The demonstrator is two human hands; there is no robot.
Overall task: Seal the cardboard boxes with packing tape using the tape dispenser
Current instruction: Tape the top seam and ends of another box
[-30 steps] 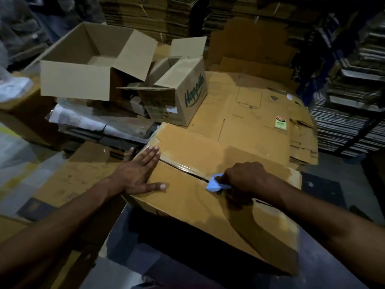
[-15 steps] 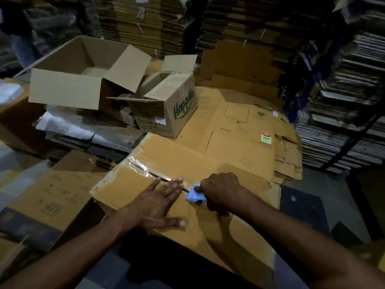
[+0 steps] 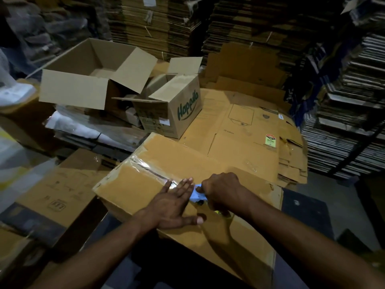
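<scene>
Now two hands: left hand (image 3: 174,203) flat on one box (image 3: 133,184), right hand (image 3: 224,190) gripping dispenser (image 3: 196,195).

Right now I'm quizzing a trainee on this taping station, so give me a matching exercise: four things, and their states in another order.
Things:
1. left hand
2. right hand
3. Happilo box
4. box being sealed

States:
A. flaps open
B. shiny tape along its seam
C. flat, pressing the tape
D. gripping the blue dispenser

Pairs: 1-C, 2-D, 3-A, 4-B
</scene>
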